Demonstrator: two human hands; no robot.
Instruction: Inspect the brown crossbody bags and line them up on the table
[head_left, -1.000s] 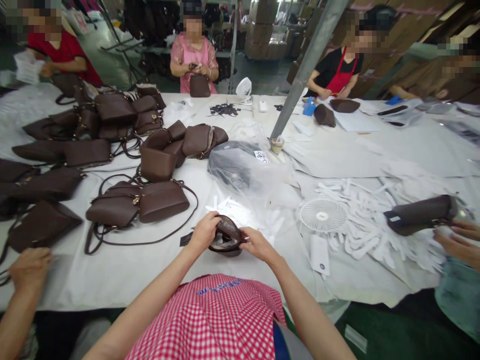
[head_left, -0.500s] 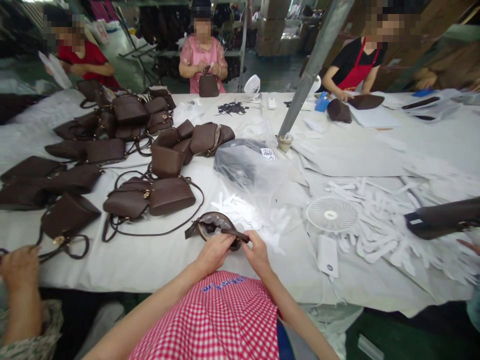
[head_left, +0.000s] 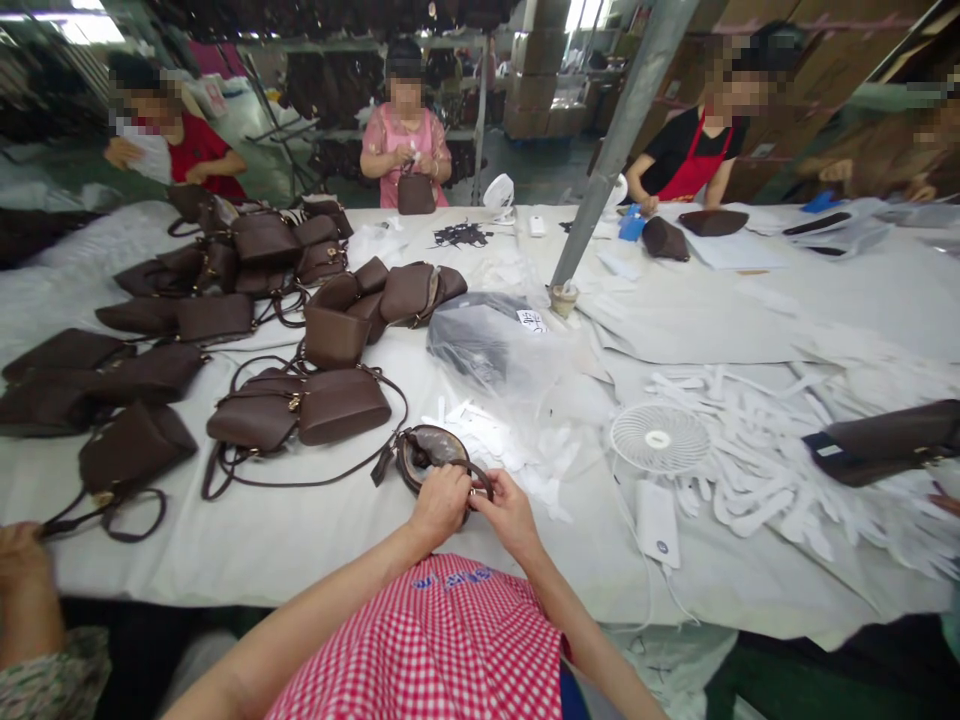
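Note:
Right in front of me on the table, a small dark brown handbag (head_left: 407, 462) stands with its mouth open, showing a grey lining. My left hand (head_left: 442, 503) is closed on its near rim, the fingers curled partly inside. My right hand (head_left: 506, 508) pinches the bag's handle (head_left: 480, 474) near its right end, beside a small metal fitting. The fingertips of both hands almost meet there. Just left of the bag lie two more brown handbags (head_left: 345, 405) with a long thin strap. Part of the near rim is hidden behind my hands.
Brown bags (head_left: 266, 240) are heaped at the left. Ahead lies a clear plastic bag (head_left: 487, 340) with dark contents. A white fan (head_left: 660, 438), a power bank (head_left: 657, 522) and white strips (head_left: 750, 490) lie rightward. A metal post (head_left: 622, 140) rises mid-table. Co-workers surround the table; one's hand (head_left: 26, 570) is near left.
The handle now arches up more visibly in my right fingers, and my left hand has turned over the rim. The camera has tilted slightly up. The co-worker's hand at left has shifted outward.

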